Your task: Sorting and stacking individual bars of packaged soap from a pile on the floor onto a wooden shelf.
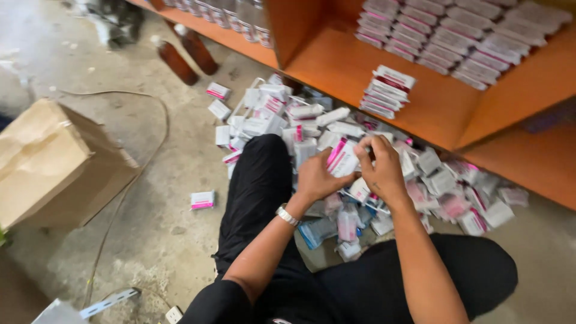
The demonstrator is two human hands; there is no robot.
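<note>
Both my hands meet over a heap of small white-and-pink boxes on the concrete floor. My left hand and my right hand together grip a small stack of the same boxes, held just above the heap. A metal watch sits on my left wrist. My legs in black trousers lie on either side of the pile. A short stack of boxes stands on the orange shelf just beyond my hands.
Rows of the same boxes fill the back of the shelf. Two brown bottles stand on the floor at the shelf's left. A brown cardboard carton sits at left, with a thin cable and one stray box nearby.
</note>
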